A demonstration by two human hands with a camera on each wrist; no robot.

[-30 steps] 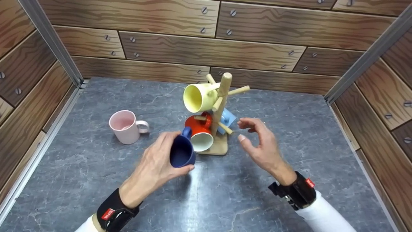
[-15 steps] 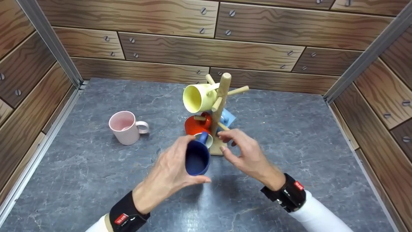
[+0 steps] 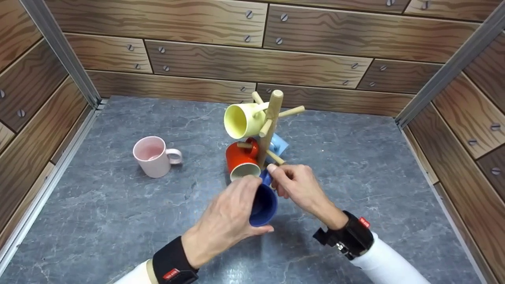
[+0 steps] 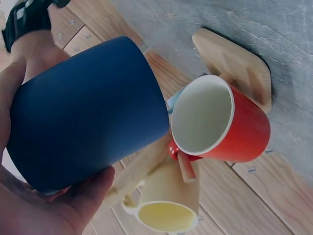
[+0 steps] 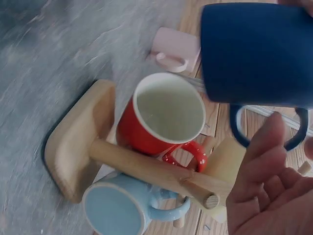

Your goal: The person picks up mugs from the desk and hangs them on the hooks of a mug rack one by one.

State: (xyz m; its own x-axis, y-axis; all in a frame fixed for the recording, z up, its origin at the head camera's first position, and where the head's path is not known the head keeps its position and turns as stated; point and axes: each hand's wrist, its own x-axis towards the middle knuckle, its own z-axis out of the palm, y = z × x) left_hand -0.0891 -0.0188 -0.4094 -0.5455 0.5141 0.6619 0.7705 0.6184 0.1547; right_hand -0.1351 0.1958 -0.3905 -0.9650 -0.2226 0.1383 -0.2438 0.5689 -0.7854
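My left hand grips the dark blue mug round its body, its mouth facing up toward my head. The right hand is at that mug's handle, fingers curled and thumb and forefinger pinching it. Just beyond stands a wooden mug tree. On one of its upper pegs hangs a yellow mug. A red mug with a white inside hangs on a lower peg, mouth toward me. Behind the post hangs a light blue mug, mostly hidden in the head view. A lower front peg is bare, right above the right hand.
A pink mug stands upright at the left, handle to the right. The grey marbled tabletop is bounded by wood-patterned walls at the back and sides. Wooden pegs stick out from the post.
My left hand has carried the blue mug rightward and slightly nearer me, to the front of the mug tree. The right hand has come in leftward and taken the mug's handle.
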